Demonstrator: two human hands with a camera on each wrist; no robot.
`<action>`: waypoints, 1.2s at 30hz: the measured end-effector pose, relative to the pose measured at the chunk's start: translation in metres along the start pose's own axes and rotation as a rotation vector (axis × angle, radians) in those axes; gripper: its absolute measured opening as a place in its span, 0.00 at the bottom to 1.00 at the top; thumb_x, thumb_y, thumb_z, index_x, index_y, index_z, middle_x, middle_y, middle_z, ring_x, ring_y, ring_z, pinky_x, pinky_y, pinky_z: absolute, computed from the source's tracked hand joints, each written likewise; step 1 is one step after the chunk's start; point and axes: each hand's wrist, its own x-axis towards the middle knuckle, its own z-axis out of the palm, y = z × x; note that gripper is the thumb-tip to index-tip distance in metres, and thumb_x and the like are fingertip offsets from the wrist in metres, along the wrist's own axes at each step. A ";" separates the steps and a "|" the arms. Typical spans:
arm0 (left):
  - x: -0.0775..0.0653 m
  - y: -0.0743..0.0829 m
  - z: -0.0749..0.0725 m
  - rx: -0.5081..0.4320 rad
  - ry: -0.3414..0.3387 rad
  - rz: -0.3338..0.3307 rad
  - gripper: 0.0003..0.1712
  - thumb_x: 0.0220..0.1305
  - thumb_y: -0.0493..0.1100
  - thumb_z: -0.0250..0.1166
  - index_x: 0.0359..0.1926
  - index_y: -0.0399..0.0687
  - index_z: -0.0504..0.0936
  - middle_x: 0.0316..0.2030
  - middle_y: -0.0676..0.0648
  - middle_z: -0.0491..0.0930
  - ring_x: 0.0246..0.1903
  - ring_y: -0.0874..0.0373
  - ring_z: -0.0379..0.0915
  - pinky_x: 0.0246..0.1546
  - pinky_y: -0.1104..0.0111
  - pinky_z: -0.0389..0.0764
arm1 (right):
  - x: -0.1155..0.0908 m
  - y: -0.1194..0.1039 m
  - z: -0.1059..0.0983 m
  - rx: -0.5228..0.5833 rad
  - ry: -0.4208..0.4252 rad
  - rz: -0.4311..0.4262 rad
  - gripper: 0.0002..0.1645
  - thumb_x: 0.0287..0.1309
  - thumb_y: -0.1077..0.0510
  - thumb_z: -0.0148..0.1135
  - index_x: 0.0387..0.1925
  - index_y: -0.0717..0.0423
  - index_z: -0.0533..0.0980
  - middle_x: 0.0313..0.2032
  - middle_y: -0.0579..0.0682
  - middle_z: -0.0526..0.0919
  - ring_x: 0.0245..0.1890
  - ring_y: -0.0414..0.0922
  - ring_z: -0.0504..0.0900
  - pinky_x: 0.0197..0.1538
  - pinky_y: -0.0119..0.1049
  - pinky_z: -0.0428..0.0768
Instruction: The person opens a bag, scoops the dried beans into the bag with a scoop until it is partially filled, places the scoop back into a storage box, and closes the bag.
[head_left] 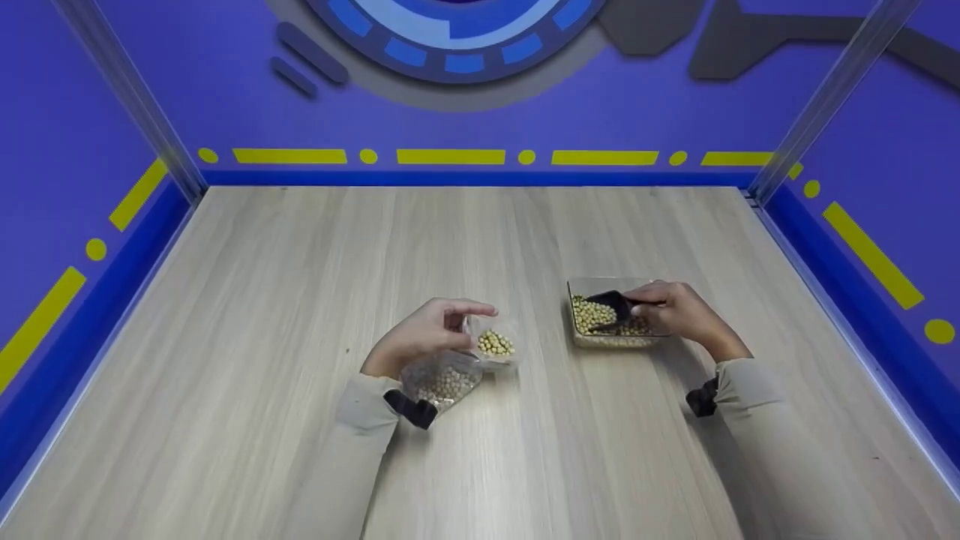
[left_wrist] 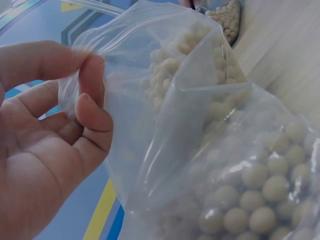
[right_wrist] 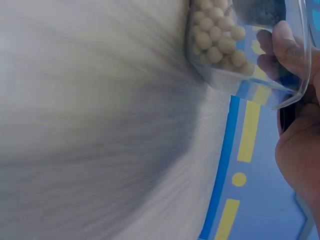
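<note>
In the head view my left hand (head_left: 420, 335) pinches the mouth of a clear plastic zip bag (head_left: 450, 388) left of centre. Pale round beans (left_wrist: 250, 200) fill the bag's lower part, and more show at its opened mouth. Fingers and thumb hold the bag's upper edge in the left wrist view. To the right, a clear rectangular container (head_left: 581, 285) holds the same kind of beans (head_left: 592, 319). My right hand (head_left: 686, 315) grips the handle of a black scoop (head_left: 615, 305), whose bowl is down among those beans. The right wrist view shows the scoop partly, through the container wall (right_wrist: 220, 82).
Both things stand on a light wood-grain table (head_left: 315, 247). Blue panels (head_left: 465, 127) with yellow marks enclose its back and sides, with metal posts (head_left: 142, 97) at the back corners. A strip of table separates bag and container.
</note>
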 end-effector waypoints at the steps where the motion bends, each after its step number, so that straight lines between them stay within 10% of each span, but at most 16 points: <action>1: 0.000 0.000 0.000 0.003 0.001 -0.001 0.31 0.53 0.25 0.58 0.62 0.37 0.74 0.23 0.51 0.69 0.23 0.63 0.60 0.29 0.76 0.74 | 0.000 0.000 0.000 0.000 0.005 -0.003 0.18 0.56 0.67 0.63 0.50 0.63 0.81 0.48 0.61 0.84 0.53 0.58 0.79 0.56 0.50 0.75; 18: 0.002 -0.001 0.001 0.017 0.017 0.007 0.31 0.52 0.26 0.59 0.61 0.37 0.75 0.34 0.45 0.76 0.24 0.62 0.59 0.28 0.76 0.70 | 0.000 -0.004 0.003 -0.019 -0.011 0.021 0.18 0.59 0.66 0.61 0.52 0.65 0.79 0.48 0.64 0.82 0.52 0.60 0.78 0.53 0.52 0.76; 36: 0.001 -0.003 0.001 0.011 0.004 0.022 0.30 0.54 0.27 0.61 0.61 0.37 0.74 0.24 0.51 0.71 0.24 0.63 0.62 0.31 0.75 0.75 | -0.002 0.001 0.000 0.071 -0.004 0.043 0.18 0.61 0.65 0.60 0.52 0.66 0.79 0.51 0.66 0.81 0.61 0.64 0.70 0.63 0.57 0.67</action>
